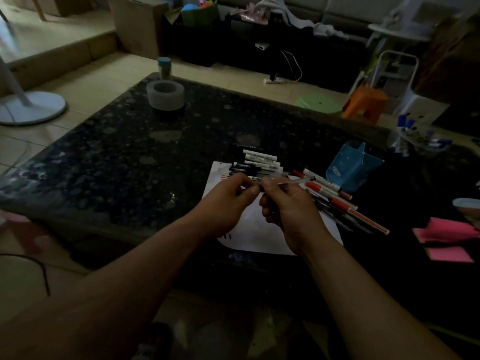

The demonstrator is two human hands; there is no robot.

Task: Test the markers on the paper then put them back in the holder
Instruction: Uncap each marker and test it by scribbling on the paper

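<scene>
Fan base stands on the tiled floor. Tape roll sits on the dark speckled desk. Above the paper, left hand pinches one end of a thin pen; right hand grips its barrel. Markers lie at the paper's far edge; blue holder stands right of them.

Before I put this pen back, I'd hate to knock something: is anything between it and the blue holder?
Yes: loose red markers lie on the table between the pen and the blue holder.
</scene>
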